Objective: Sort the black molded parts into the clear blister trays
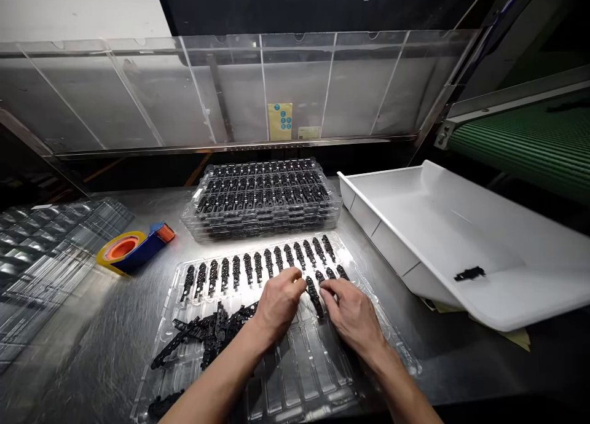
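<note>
Your left hand (282,298) curls with thumb and forefinger brought together beside a black part (314,298) in the clear tray (292,375); whether it grips anything, you cannot tell from here. Your right hand (351,313) bends its fingers just across that part, its hold hidden too. The part lies in the second row from the tray's far edge, toward the right edge. The hands probably flank it so that it can be steadied from both sides. Along the far edge, a row of black parts (236,273) lies lengthwise, likely because the moulded slots keep each one separate. The loose pile (219,329) lies near the tray's left edge, presumably within easy reach of your left hand. Beyond the far edge stands a stack of filled trays (262,218). On the clear panel (369,86), a yellow label (276,132) bears blue round stickers; their print is too small to read.
</note>
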Action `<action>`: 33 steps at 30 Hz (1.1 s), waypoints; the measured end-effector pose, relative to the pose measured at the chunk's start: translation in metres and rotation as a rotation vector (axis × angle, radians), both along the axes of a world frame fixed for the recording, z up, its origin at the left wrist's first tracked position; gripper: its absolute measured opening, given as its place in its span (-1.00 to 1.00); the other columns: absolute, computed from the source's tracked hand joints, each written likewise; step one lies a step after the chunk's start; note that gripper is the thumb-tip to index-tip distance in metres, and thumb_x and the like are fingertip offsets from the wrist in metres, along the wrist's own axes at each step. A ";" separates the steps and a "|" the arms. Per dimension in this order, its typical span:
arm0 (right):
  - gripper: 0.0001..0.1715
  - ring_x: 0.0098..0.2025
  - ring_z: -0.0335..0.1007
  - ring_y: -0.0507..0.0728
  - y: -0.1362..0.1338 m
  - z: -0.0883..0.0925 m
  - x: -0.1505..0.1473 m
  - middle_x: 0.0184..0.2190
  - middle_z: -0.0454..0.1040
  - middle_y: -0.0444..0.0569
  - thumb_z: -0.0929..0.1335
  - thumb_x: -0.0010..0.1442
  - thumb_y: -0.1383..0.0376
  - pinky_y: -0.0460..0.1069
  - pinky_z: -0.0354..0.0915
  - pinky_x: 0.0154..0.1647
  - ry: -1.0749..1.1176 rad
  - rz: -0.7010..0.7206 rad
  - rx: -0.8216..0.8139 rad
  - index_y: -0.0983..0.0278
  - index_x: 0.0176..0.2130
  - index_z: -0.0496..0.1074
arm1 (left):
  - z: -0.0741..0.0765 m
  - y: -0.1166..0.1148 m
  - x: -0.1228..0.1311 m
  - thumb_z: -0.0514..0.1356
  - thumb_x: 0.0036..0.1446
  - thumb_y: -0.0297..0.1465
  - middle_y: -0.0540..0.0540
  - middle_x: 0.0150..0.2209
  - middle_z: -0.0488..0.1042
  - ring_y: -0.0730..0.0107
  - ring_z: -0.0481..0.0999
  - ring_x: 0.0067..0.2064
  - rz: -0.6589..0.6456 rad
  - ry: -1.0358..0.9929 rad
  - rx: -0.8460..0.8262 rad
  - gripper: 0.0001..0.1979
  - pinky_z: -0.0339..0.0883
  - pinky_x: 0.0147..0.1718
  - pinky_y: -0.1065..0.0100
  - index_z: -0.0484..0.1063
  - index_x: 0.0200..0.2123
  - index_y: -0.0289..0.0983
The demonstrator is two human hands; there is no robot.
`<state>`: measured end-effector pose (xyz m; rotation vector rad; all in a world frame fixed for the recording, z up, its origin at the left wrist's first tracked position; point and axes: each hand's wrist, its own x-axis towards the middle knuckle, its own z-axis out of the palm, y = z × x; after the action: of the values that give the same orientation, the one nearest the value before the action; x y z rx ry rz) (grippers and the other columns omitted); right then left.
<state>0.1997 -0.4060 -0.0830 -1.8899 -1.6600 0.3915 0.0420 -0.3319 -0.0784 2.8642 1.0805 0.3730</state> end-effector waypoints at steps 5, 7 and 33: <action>-0.80 -0.30 0.38 0.10 -0.029 0.006 -0.001 -0.35 0.47 -0.08 0.24 0.28 0.27 -0.02 0.24 -0.29 0.135 0.029 0.066 0.21 -0.25 0.45 | -0.014 0.000 0.005 0.00 0.21 -0.62 -0.09 -0.36 0.43 0.43 0.38 -0.42 -0.059 0.003 -0.030 -0.75 0.29 -0.50 0.45 0.42 -0.41 -0.34; -0.80 -0.31 0.38 0.11 -0.035 0.004 -0.007 -0.36 0.47 -0.08 0.23 0.29 0.29 -0.01 0.24 -0.28 0.132 0.053 0.086 0.21 -0.24 0.45 | -0.014 -0.001 0.004 -0.03 0.23 -0.60 -0.09 -0.35 0.43 0.41 0.39 -0.38 -0.088 0.005 -0.051 -0.72 0.32 -0.45 0.43 0.43 -0.40 -0.33; -0.75 -0.44 0.30 0.10 0.018 0.006 -0.057 -0.43 0.44 0.02 0.22 0.25 0.48 -0.02 0.04 -0.50 -0.609 0.085 -0.033 0.30 -0.34 0.45 | 0.005 -0.019 -0.046 0.06 0.20 -0.50 -0.11 -0.32 0.48 0.25 0.42 -0.31 0.257 0.034 -0.246 -0.88 0.25 -0.27 0.24 0.40 -0.25 -0.29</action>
<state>0.1431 -0.3879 -0.0766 -2.0968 -2.1276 -0.1514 -0.0039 -0.3513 -0.0735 2.5332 1.3986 0.1866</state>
